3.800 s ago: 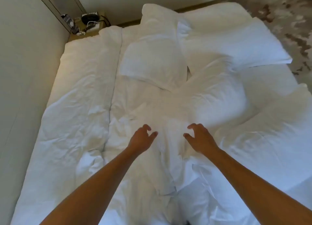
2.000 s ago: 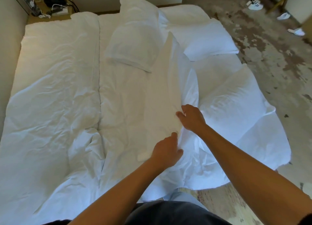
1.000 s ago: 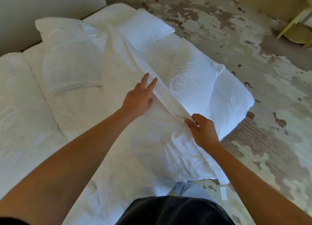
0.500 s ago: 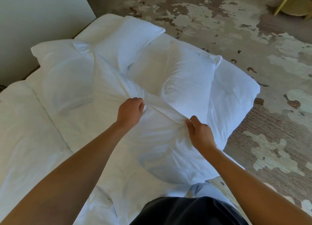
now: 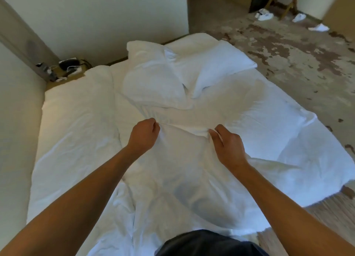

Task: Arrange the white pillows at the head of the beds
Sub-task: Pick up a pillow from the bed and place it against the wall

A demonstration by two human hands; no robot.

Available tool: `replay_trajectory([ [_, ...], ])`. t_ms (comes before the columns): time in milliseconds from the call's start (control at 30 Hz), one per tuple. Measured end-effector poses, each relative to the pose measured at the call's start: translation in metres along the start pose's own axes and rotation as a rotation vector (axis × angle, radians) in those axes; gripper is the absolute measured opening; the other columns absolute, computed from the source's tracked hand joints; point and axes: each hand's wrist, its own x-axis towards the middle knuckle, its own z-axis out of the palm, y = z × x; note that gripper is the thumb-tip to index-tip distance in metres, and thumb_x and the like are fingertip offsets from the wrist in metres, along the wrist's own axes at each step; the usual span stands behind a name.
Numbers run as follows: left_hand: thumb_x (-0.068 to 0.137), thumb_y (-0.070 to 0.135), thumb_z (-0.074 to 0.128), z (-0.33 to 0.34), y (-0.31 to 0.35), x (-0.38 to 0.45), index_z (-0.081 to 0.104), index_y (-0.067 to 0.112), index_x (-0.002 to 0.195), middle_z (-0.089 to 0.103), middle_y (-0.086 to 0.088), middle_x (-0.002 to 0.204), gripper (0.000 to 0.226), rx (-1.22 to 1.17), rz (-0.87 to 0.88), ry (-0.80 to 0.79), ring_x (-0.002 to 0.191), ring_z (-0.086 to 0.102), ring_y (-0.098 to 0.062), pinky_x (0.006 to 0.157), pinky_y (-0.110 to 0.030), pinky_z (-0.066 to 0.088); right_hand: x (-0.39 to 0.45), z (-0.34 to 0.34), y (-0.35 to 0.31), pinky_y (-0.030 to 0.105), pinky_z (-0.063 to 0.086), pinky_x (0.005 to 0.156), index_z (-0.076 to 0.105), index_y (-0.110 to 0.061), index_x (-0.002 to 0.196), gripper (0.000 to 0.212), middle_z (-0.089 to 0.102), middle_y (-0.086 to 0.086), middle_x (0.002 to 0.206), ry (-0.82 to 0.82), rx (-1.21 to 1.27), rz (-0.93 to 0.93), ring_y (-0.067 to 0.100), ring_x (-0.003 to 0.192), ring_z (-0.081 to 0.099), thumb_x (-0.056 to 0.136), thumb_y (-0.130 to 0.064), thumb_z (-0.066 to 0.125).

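Note:
Two white pillows lie at the head of the right bed: a left pillow [image 5: 153,79] and a right pillow [image 5: 217,63], which overlap in the middle. Just below them runs a raised fold of the white duvet [image 5: 184,159] covering this bed. My left hand [image 5: 144,135] is shut on that fold at its left end. My right hand [image 5: 227,143] is shut on the same fold about a forearm's length to the right. Both hands sit a short way below the pillows, apart from them. No other pillow shows.
A second bed with a rumpled white duvet [image 5: 76,133] adjoins on the left, against the wall. A low stand with a phone and cables [image 5: 69,67] sits in the far corner. Patterned carpet [image 5: 297,60] lies to the right, with white slippers [image 5: 318,27] far off.
The duvet has been drawn up over the right bed and now covers the pillow that lay at its right side. Both hands moved toward the middle, still gripping the fold.

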Motion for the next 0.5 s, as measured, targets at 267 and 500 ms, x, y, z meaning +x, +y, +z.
replay_trajectory([
  [267,0.107,0.023,0.045,-0.078,-0.03,-0.066,0.044,0.012,0.07,0.048,-0.001,0.06,0.038,-0.144,-0.185,0.271,0.054,0.044,-0.018,0.055,-0.034,0.031,0.074,-0.015,-0.091,0.033,0.037,0.059,0.049,-0.024,0.077,0.036,0.053,-0.004,0.069,0.056,-0.143,-0.312,0.028,0.064,0.058,0.107,-0.043,0.054],
  [500,0.107,0.026,0.047,-0.12,-0.011,-0.129,0.054,0.01,0.079,0.055,-0.001,0.067,0.034,-0.21,-0.138,0.443,0.06,0.051,-0.014,0.056,-0.026,0.037,0.094,0.004,-0.128,0.033,0.044,0.066,0.057,-0.031,0.091,0.029,0.062,-0.011,0.086,-0.046,-0.016,-0.391,0.015,0.082,0.062,0.1,-0.059,0.054],
])
